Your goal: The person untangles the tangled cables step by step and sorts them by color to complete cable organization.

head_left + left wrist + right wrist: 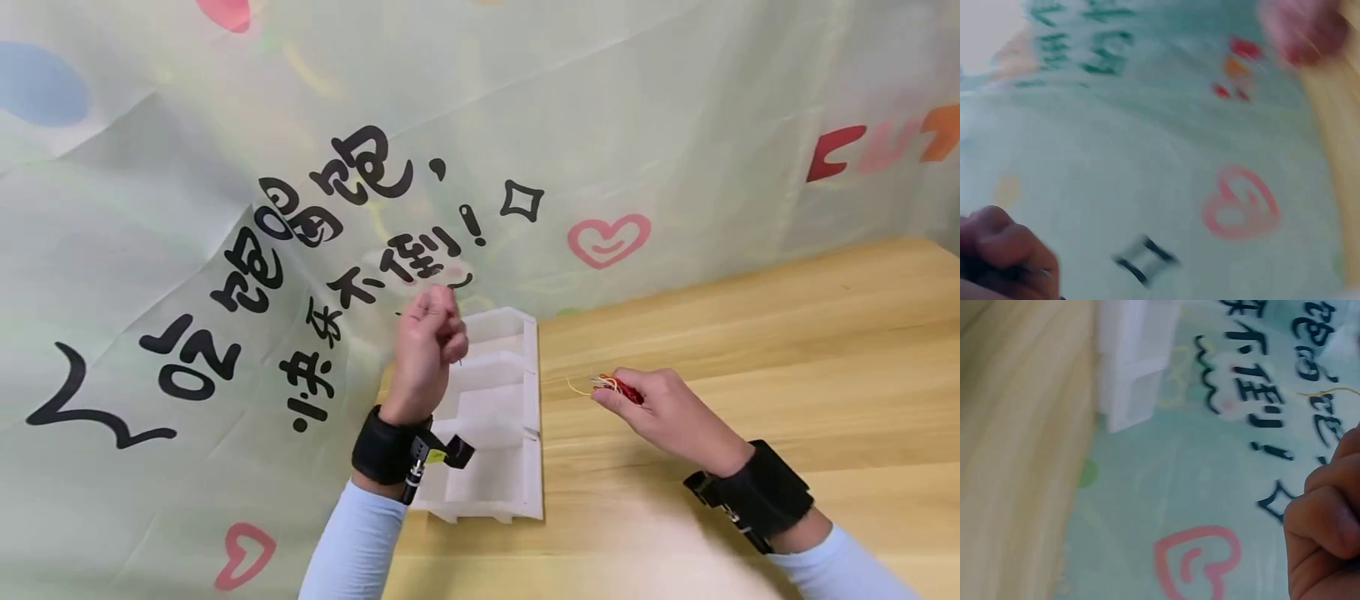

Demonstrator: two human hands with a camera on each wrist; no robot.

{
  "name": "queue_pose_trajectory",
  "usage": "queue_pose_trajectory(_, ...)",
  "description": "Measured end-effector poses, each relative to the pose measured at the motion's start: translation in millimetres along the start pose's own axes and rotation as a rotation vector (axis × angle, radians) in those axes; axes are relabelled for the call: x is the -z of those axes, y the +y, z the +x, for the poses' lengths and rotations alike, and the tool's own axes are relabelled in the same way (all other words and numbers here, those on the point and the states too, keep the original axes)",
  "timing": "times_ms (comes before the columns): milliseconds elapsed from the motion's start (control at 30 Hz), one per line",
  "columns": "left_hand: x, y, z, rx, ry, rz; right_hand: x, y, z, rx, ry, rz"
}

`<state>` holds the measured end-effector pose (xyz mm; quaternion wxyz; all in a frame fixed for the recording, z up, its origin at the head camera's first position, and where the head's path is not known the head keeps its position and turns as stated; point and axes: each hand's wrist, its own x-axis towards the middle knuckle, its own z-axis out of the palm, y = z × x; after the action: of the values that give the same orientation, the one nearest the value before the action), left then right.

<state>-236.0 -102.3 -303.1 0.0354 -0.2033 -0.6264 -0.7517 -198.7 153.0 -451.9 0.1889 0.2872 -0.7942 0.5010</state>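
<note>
My right hand (pixel 671 417) grips a small bundle of thin red, white and yellow wires (pixel 621 387) above the table. A yellow strand (pixel 1332 392) sticks out past its fingers in the right wrist view. Raised over the far part of a white compartment bin (pixel 532 467), my left hand (pixel 427 354) has curled fingers. It seems to pinch a thin dark wire-like piece (pixel 985 269), mostly hidden by the fingers, with a pale tip showing in the left wrist view. The bin's visible compartments show white floors.
The bin stands on a light wooden table (pixel 750 350), close to a pale green printed cloth (pixel 675 167) that hangs behind and to the left. The cloth bears black lettering and hearts. Each wrist wears a black band with a small camera.
</note>
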Motion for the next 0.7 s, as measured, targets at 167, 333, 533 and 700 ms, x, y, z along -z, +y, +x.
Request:
queue_pose_trajectory(167, 31.0, -36.4, 4.5, 0.1, -0.224, 0.706, 2, -6, -0.3, 0.021, -0.009, -0.009)
queue_pose_trajectory(333, 62.4, -67.4, 12.2, 0.082, -0.458, 1.195, 6, -9, -0.2, 0.053, 0.021, -0.025)
queue_pose_trajectory(533, 77.0, -83.7, 19.0, 0.097, -0.578, 1.349, 12, -11, 0.7, 0.069, 0.06, -0.023)
queue_pose_trajectory(700, 85.6, -98.4, 19.5, 0.192, -0.636, 1.401, 16, -12, 0.9, 0.065, 0.071, -0.022)
